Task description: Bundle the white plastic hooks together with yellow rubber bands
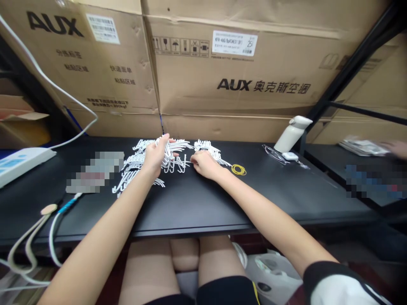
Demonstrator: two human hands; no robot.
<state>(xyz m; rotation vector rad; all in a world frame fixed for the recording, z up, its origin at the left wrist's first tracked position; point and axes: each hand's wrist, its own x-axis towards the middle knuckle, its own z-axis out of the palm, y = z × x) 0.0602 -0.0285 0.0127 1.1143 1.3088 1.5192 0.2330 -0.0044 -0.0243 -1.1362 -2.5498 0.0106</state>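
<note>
My left hand (pixel 154 156) is closed around a bunch of thin white hooks (pixel 173 147), rods with curved ends that stick out to the right of the fingers. More loose white hooks (pixel 130 163) lie in rows on the black table under and left of this hand. My right hand (pixel 205 164) is pinched just right of the bunch, its fingertips at the thin end of a white hook (pixel 185 163). Behind it lies another pile of white hooks (pixel 206 146). A coil of yellow rubber bands (pixel 238 170) rests to the right of that pile.
Large cardboard boxes (pixel 190 93) stand along the back of the black table (pixel 197 207). A white bottle (pixel 291 134), glasses (pixel 276 154) and a small white case (pixel 290 156) are at right. A phone (pixel 95 173) with a cable and a power strip (pixel 25 163) lie left. Another person's hand (pixel 397 149) shows far right.
</note>
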